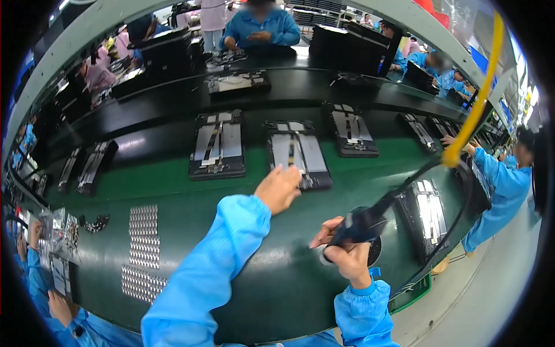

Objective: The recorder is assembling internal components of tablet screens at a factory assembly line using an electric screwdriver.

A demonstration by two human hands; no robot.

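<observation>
My left hand reaches over the near left corner of an opened tablet. Its bent fingers lie on that corner, which they partly hide, and the thumb sits by the near edge. A black electric screwdriver is wrapped in my right hand, hanging by its cable from a yellow cord. The tool's lower end points down toward the green bench and touches no tablet. Just behind the right hand is a round dark dish, mostly hidden.
Several opened tablets, one at left and one at right, lie along the green belt. Another opened tablet rests at the right edge. Small metal parts stand in rows at left. Co-workers sit across and at both sides.
</observation>
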